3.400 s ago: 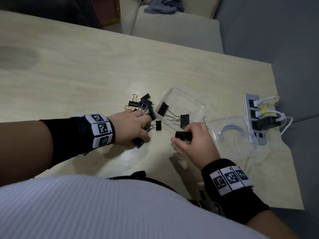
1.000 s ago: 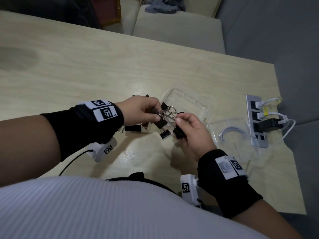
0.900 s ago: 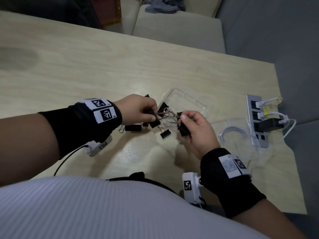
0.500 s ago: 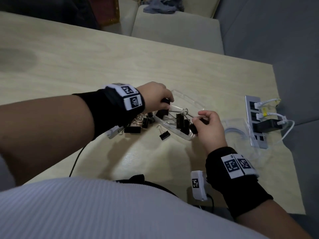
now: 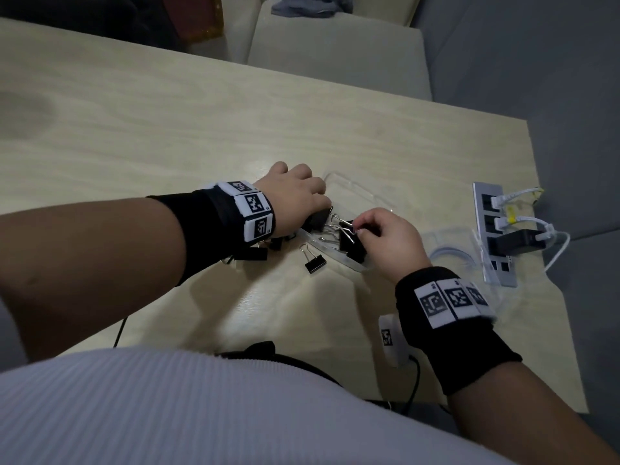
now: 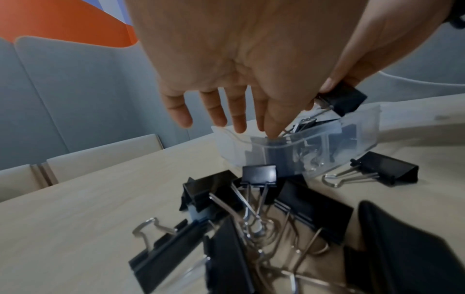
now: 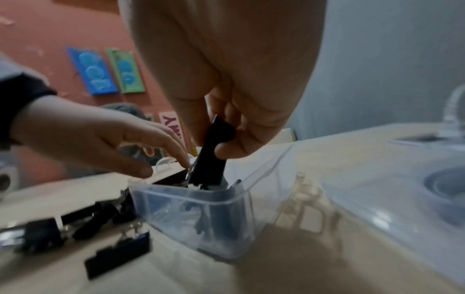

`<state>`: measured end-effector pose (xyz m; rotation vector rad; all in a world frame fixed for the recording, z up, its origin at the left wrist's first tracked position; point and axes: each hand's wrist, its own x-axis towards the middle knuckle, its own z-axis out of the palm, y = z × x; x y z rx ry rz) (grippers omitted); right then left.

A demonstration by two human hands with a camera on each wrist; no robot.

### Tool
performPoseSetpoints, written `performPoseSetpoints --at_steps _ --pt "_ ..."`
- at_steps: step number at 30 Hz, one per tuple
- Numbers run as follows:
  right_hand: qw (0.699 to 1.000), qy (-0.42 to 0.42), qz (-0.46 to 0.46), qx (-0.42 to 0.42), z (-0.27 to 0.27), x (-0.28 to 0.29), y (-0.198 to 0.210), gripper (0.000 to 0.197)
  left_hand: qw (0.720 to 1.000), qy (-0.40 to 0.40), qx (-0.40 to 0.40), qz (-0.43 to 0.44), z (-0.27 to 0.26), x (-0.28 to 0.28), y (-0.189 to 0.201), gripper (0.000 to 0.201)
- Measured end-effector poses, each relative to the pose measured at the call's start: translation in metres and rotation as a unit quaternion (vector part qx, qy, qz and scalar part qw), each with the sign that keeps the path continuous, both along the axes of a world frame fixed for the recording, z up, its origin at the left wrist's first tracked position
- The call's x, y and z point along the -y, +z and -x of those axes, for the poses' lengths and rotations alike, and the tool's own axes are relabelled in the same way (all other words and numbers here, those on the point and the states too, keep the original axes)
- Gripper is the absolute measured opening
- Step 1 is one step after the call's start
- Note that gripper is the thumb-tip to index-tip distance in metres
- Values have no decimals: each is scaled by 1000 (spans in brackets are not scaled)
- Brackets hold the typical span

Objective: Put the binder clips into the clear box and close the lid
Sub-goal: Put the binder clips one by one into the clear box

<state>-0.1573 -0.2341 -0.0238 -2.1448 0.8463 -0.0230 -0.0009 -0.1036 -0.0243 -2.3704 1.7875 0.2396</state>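
The clear box [image 5: 365,196] lies open on the table with several black binder clips in it. My left hand [image 5: 302,199] reaches over its left end. The thumb and forefinger pinch a clip [image 6: 339,99] at the rim and the other fingers [image 6: 219,111] are spread straight. My right hand [image 5: 360,229] pinches another black clip [image 7: 211,155] upright and holds it inside the box's near corner [image 7: 201,214]. One loose clip [image 5: 315,262] lies just in front of the box. A pile of clips [image 6: 251,228] sits under my left wrist. The lid [image 5: 449,243] lies to the right.
A power strip [image 5: 496,236] with white cables plugged in sits by the table's right edge, just past the lid. Upholstered seats [image 5: 335,55] stand beyond the table's far edge. Bare tabletop stretches to the left and far side.
Both hands carried a tangle of clips from in front of the box forward and down into it. The left arm swung right over the pile, which is now under the wrist.
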Motion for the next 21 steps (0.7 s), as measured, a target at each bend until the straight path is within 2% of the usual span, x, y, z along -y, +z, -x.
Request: performPoseSetpoints --at_steps 3,5,8,13,17,21 --pt "984 119 105 -80 -6 -1 -2 27 1000 3 4 -4 0 -1 -1 46" --pt "977 122 162 -65 -5 -1 -5 31 1000 10 1 1 0 0 -1 44" --pt "976 96 187 -65 2 0 -6 36 1000 14 -12 7 0 -1 0 42" --pt "959 190 183 -100 6 -2 -8 49 1000 -5 -29 3 2 -3 0 37" --pt "963 178 183 -84 7 -5 -9 40 1000 -10 -25 -6 0 -6 0 39" --pt "957 149 238 -71 12 -7 -5 26 1000 0 -30 6 -4 -15 1 44"
